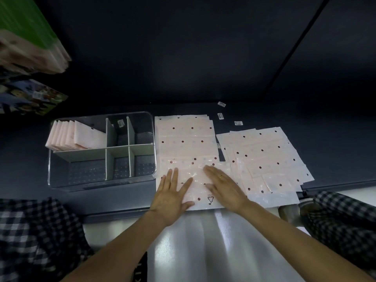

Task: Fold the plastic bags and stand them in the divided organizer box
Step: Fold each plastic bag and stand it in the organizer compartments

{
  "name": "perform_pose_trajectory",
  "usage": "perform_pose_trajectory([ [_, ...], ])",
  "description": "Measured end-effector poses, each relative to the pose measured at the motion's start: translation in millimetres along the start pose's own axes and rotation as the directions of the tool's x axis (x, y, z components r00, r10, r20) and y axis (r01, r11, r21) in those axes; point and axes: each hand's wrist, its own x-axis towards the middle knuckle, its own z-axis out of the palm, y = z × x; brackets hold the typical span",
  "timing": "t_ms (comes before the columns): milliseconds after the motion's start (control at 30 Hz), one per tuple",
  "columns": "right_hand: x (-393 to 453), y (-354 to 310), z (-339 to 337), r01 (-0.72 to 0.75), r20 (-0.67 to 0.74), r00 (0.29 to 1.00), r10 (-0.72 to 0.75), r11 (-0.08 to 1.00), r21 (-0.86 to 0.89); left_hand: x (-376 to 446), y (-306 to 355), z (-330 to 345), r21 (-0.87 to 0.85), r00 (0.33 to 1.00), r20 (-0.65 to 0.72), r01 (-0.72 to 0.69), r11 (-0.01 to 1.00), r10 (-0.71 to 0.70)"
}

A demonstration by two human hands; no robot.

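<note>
Both hands pressing a plastic bag flat on the counter beside the divided organizer box.

The left hand (pixel 172 195) and right hand (pixel 222 186) lie palm down, fingers straight and slightly spread, on the near end of a pale pink, dotted plastic bag (pixel 187 143) that runs from the near counter (pixel 335 151) edge towards the far side. A loose pile of similar bags (pixel 268 159) lies just to the right, overlapping one another. To the left, close beside the flattened bag, stands the clear organizer box (pixel 101 151) with grey dividers; folded bags (pixel 75 136) stand upright in its far-left compartment. Three small labels (pixel 220 116) lie on the counter beyond the pile.
</note>
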Motion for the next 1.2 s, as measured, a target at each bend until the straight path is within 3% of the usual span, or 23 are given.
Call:
perform_pose_trajectory([
  [100,-12,23,-13,-0.147,-0.021,0.989,0.148,0.988,0.056,-4,-7,-1,-0.003,1.0,0.013,-0.009,1.0,0.009],
  [233,-17,33,-18,-0.115,0.018,0.993,0.115,0.993,-0.004,-3,-6,-2,-0.024,1.0,0.018,-0.003,1.0,0.003],
  [400,-15,40,-22,0.031,-0.015,0.999,-0.037,0.958,-0.286,1,-4,-6,-0.065,0.996,0.079,0.038,0.997,-0.032],
  [500,-16,37,-34,0.148,-0.154,0.964,-0.216,0.919,-0.365,2,-1,-9,-0.093,0.995,0.066,0.08,0.993,-0.074],
  [700,-24,1,-41,0.4,-0.106,0.883,-0.457,0.853,-0.336,-9,14,-12,-0.186,0.995,-0.101,-0.005,0.983,-0.014],
  [867,-28,-52,-24,0.419,-0.179,0.882,-0.436,0.899,-0.127,-18,20,-11,-0.331,0.979,-0.2,-0.038,0.943,-0.03],
  [967,-26,-67,-26,0.431,-0.148,0.888,-0.435,0.901,-0.057,-21,19,-10,-0.363,0.97,-0.238,-0.053,0.93,-0.037],
  [1033,-23,-65,-31,0.353,-0.07,0.934,-0.351,0.935,0.031,-22,18,-8,-0.381,0.972,-0.232,-0.051,0.923,-0.042],
  [1100,-21,-56,-38,0.152,0.049,0.986,-0.162,0.973,0.176,-21,17,-8,-0.495,0.973,-0.21,-0.017,0.869,-0.101],
  [1200,-14,-41,-41,-0.107,0.177,0.983,0.047,0.932,0.347,-19,15,-10,-0.643,0.949,-0.141,0.128,0.755,-0.28],
])
